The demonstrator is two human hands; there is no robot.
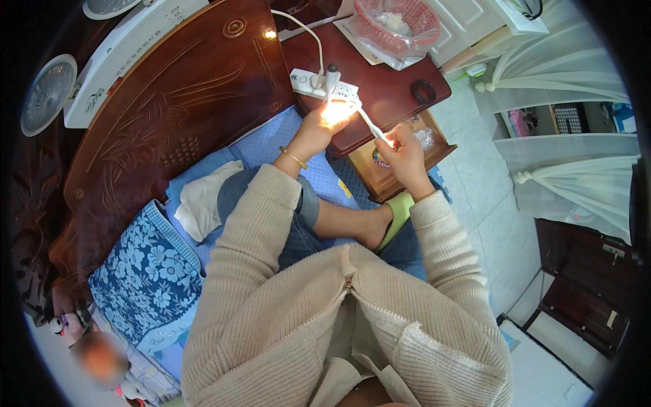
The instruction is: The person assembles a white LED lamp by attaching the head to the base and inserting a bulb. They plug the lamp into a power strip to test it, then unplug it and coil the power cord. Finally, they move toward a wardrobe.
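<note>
My left hand [317,138] is closed around a slim white device with a black tip [332,81]. A bright light glares at its lower part and hides the details there. My right hand [403,150] pinches a thin white cable [369,123], which runs up and left toward the glare. Whether the cable joins the device is lost in the light. Just behind my left hand, a white power strip [302,80] lies on the dark red bedside table [393,85], with a plug and cord in it. Below my right hand, the table's wooden drawer [383,186] is pulled out, holding small items.
A pink basket [400,30] with a plastic bag and a black ring [423,91] are on the tabletop. The carved headboard [196,88] rises at left. A blue floral pillow [146,275] lies on the bed. One foot in a green slipper [397,220] is near the drawer.
</note>
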